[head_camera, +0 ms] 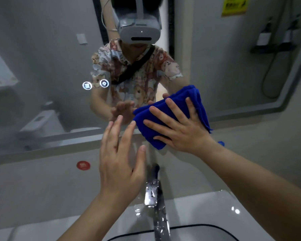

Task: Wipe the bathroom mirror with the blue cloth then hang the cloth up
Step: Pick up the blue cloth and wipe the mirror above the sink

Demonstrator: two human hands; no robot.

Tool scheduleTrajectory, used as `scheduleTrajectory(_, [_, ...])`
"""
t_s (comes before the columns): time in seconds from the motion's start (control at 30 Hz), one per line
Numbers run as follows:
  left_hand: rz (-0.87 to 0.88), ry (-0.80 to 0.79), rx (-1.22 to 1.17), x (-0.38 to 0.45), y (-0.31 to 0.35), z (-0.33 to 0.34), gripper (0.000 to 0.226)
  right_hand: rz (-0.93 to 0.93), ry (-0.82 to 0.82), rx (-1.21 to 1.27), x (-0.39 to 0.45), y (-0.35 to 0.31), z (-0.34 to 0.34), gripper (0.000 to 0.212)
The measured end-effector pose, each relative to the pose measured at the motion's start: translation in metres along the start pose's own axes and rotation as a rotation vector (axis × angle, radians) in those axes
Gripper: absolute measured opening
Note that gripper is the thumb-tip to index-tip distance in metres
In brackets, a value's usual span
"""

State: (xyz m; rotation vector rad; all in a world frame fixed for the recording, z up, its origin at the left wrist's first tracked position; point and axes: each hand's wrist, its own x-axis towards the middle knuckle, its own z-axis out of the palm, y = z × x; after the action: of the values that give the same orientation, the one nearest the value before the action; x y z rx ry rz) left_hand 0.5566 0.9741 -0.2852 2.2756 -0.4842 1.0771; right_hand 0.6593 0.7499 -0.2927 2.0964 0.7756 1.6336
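Down at the bottom edge, closest of all, sits the white basin [207,228] with its dark rim line, and a chrome faucet [154,193] rises from it, beaded with water. Both forearms reach up over it toward the wall.

Her left hand [120,159] hangs in the air above the faucet, fingers straight and loosely spread, grasping nothing; its fingertips reach about to the mirror's lower edge, though I cannot tell whether they touch the glass. Just to the right of it, the right hand [179,127] lies flat, fingers splayed and straight, pressing the blue cloth [165,108] against the surface. That cloth is folded into a thick pad and sits at the lower edge of the mirror [42,66], straddling the grey frame strip, with its bottom corner lapping onto the wall below. One small blue corner pokes out past the wrist.

On the grey wall beneath the frame, off to the left, is a round red sticker [83,165].

Farther back, the glass gives back the room: a person in a patterned shirt with a dark strap across the chest and a grey headset, both reflected hands meeting the real ones. Two small lit round icons [95,84] glow on the mirror left of the hands. A toilet shows in the reflection at lower left, a yellow sign at upper right.
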Motion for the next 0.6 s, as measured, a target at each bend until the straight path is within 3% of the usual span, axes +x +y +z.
scheduleTrajectory(0.6, [0.190,-0.034,-0.088,0.026,0.150,0.133,0.057,0.123,-0.022,-0.079,-0.163,0.169,-0.019,0.067])
